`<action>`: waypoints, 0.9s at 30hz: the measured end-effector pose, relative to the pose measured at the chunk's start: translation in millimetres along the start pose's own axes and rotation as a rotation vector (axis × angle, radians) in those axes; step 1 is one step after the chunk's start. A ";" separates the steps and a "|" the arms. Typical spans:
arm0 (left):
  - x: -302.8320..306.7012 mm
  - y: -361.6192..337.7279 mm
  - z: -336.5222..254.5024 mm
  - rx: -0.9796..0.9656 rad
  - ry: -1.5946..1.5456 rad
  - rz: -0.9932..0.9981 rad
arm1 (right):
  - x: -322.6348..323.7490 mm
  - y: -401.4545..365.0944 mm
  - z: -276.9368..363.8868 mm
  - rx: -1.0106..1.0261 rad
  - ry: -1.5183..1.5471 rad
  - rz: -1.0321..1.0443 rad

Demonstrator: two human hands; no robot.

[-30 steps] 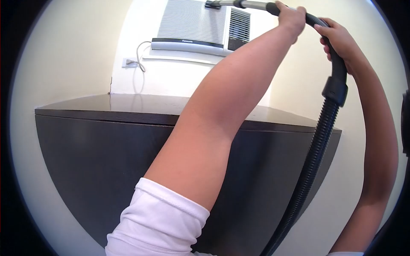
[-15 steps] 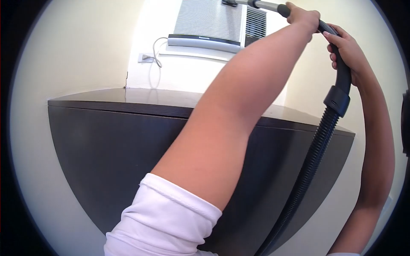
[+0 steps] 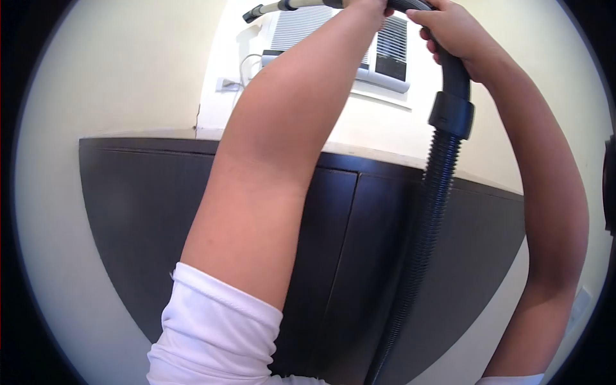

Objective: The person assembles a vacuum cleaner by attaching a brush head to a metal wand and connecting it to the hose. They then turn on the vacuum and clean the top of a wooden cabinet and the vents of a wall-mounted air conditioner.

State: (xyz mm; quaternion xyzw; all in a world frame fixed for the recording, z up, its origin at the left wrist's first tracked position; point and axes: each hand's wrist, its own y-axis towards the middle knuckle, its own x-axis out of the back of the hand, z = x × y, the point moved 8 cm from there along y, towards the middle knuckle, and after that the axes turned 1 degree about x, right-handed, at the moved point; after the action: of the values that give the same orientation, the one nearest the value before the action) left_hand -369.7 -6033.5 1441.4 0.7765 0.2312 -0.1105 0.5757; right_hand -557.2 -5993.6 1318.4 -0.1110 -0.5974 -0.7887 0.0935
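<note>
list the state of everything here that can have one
Left hand: closed on curved black plastic tube
Right hand: closed on the tube
Ribbed black plastic hose: attached, hanging
Boxy white louvred air conditioner: mounted, running unclear
Small black plastic nozzle: raised beside the air conditioner
White plastic plug: in wall socket
Flat dark wooden cabinet doors: shut

Left of the right fingers (image 3: 431, 46), the air conditioner (image 3: 391, 51) sits in the wall (image 3: 378, 128), outlet (image 3: 228, 84) at its lower left; below them, the hose (image 3: 441, 167) hangs before the cabinet (image 3: 147, 212).

Hose (image 3: 427, 212): black | cabinet (image 3: 333, 237): dark brown | sleeve (image 3: 218, 321): white | wall (image 3: 115, 83): cream
</note>
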 end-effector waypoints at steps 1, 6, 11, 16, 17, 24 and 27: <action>2.2 -2.4 2.0 0.008 0.040 -0.007 | -1.6 7.6 -17.8 0.063 0.024 0.009; -1.0 -45.3 6.9 0.063 0.081 -0.035 | -8.4 -3.9 -40.1 0.070 0.139 -0.039; -22.0 -86.0 18.8 0.032 0.043 -0.120 | 6.1 -29.1 -53.6 0.023 0.145 -0.075; -19.6 -110.0 -11.6 0.279 0.004 0.097 | 8.4 -48.9 -6.8 -0.056 0.063 -0.105; -19.2 -114.6 -13.4 0.300 0.005 0.119 | 8.7 -52.8 -3.7 -0.074 0.048 -0.120; -30.4 -120.7 -11.1 0.388 -0.033 0.224 | 8.0 -62.3 13.6 -0.189 0.031 -0.186; -38.8 -120.0 2.0 0.353 -0.003 0.261 | 12.0 -63.8 3.1 -0.234 0.098 -0.200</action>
State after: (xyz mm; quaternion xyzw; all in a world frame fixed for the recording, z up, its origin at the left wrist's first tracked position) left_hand -461.6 -6016.7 1356.6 0.8885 0.1047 -0.0748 0.4404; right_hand -586.4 -5973.6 1263.8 -0.0223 -0.5043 -0.8627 0.0301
